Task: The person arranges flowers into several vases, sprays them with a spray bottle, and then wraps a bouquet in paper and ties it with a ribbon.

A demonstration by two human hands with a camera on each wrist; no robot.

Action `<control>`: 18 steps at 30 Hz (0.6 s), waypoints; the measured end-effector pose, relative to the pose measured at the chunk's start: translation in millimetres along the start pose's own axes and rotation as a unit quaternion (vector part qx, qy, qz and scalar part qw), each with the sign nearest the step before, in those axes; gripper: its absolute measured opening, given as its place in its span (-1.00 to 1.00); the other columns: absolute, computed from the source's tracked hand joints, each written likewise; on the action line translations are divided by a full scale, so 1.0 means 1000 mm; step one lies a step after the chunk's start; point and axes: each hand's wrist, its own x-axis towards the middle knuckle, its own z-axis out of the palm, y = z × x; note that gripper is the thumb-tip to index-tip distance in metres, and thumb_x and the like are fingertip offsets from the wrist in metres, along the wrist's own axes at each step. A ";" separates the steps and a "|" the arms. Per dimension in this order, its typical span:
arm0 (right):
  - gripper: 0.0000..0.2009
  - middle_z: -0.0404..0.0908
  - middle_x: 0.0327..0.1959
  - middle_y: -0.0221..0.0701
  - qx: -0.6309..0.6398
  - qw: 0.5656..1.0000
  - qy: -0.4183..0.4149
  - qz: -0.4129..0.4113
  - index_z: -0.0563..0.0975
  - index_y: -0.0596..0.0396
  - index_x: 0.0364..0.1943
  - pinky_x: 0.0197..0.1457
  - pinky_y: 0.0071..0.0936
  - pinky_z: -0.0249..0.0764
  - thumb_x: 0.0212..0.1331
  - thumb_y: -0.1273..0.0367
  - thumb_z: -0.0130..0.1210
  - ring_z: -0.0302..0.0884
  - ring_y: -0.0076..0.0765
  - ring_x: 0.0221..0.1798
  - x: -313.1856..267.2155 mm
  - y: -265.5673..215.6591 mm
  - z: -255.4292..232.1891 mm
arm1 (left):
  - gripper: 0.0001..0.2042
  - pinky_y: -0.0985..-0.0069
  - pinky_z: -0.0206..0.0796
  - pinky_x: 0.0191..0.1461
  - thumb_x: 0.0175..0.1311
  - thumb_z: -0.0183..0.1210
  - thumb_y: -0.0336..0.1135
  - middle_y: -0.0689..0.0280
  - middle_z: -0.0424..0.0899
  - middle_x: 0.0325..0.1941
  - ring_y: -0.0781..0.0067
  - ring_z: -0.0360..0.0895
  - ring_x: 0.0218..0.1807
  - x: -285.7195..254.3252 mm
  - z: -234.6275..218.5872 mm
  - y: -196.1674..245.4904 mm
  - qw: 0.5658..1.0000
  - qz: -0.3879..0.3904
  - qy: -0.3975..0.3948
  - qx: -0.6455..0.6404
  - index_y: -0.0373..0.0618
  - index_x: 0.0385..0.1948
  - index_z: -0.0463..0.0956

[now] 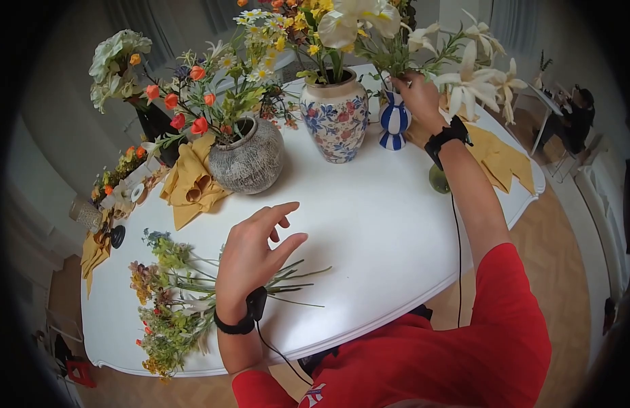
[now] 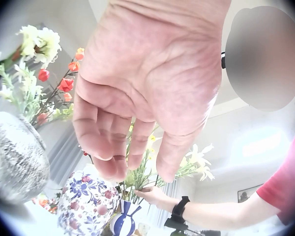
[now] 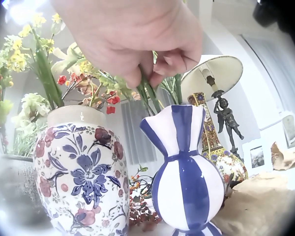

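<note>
At the mouth of the blue-and-white striped vase point(image 1: 394, 122), the right hand point(image 1: 420, 98) pinches green stems point(image 3: 148, 93) between thumb and fingers. Those stems stand in the vase, with white lilies point(image 1: 468, 78) spreading to the right. The left hand point(image 1: 250, 258) is held above the table, fingers loosely bent and thumb apart, holding nothing. Under and beside the left forearm lies a bunch of mixed flowers point(image 1: 172, 306), its bare stems pointing right. In the left wrist view the palm of the left hand point(image 2: 147, 83) fills the upper middle.
A floral vase point(image 1: 334, 122) stands left of the striped one, and a round grey vase point(image 1: 247, 160) further left. Yellow cloths point(image 1: 193, 182) lie at both sides. A green round object point(image 1: 439, 179) sits by the right forearm. A black cable point(image 1: 459, 258) crosses the table's right part.
</note>
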 end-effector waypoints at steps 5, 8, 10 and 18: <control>-0.48 0.77 -0.08 -0.25 0.009 0.994 0.058 -0.088 0.60 0.16 0.11 -0.06 -0.13 0.60 0.22 0.06 0.31 0.72 0.05 -0.11 -0.010 0.017 0.011 | -0.51 0.45 0.44 -0.33 0.16 0.49 -0.23 0.24 0.71 -0.27 0.43 0.56 -0.41 -0.001 0.000 0.002 1.000 0.001 0.003 0.000 -0.11 0.14 0.64; -0.50 0.75 -0.12 -0.19 0.030 0.998 0.038 -0.034 0.58 0.19 0.12 -0.04 -0.15 0.58 0.20 0.14 0.33 0.72 0.05 -0.12 -0.011 0.006 0.005 | -0.52 0.46 0.43 -0.34 0.16 0.49 -0.23 0.24 0.71 -0.27 0.44 0.55 -0.41 -0.003 0.000 0.004 1.000 -0.001 0.007 -0.002 -0.11 0.14 0.64; -0.60 0.72 -0.23 -0.04 0.083 0.996 0.027 -0.011 0.61 0.28 0.01 0.04 -0.15 0.53 0.20 0.28 0.35 0.68 0.11 -0.10 -0.018 -0.011 -0.006 | -0.51 0.46 0.43 -0.35 0.16 0.49 -0.23 0.24 0.70 -0.27 0.45 0.55 -0.41 -0.003 -0.001 0.003 1.000 0.004 0.010 -0.001 -0.11 0.14 0.64; -0.35 0.70 0.09 -0.15 0.101 0.995 0.017 0.001 0.47 0.21 0.34 -0.03 -0.43 0.60 0.19 0.23 0.40 0.74 -0.39 -0.19 -0.056 -0.017 -0.018 | -0.51 0.47 0.42 -0.35 0.16 0.49 -0.24 0.25 0.70 -0.27 0.46 0.54 -0.41 -0.004 -0.002 0.005 1.000 0.006 0.009 -0.001 -0.10 0.15 0.64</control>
